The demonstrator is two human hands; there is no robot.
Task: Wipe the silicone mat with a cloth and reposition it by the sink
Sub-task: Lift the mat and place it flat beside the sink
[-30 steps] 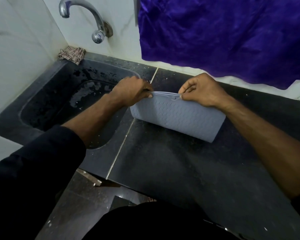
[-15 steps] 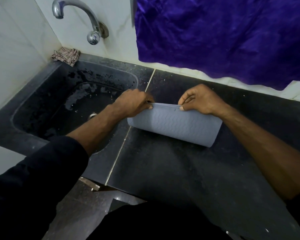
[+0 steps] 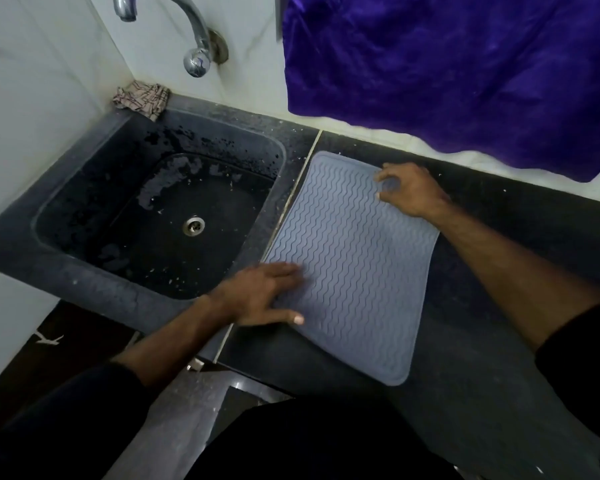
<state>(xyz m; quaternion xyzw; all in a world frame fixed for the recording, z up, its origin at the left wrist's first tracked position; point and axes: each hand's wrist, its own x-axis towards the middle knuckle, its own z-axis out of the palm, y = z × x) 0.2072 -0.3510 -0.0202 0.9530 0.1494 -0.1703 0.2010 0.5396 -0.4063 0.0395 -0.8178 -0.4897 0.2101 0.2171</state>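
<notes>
Both hands rest on the grey-blue wavy-ribbed silicone mat (image 3: 354, 258), which lies flat on the dark stone counter (image 3: 482, 393), just beside the black sink (image 3: 146, 216). I judge the repositioning nearly done; only smoothing is left. My left hand (image 3: 260, 296) is spread flat on the mat corner nearest the sink's front. My right hand (image 3: 407, 188) touches the mat's far edge with loosely curled fingers, pinching nothing. A crumpled checked cloth (image 3: 141, 98) sits untouched at the sink's far corner.
</notes>
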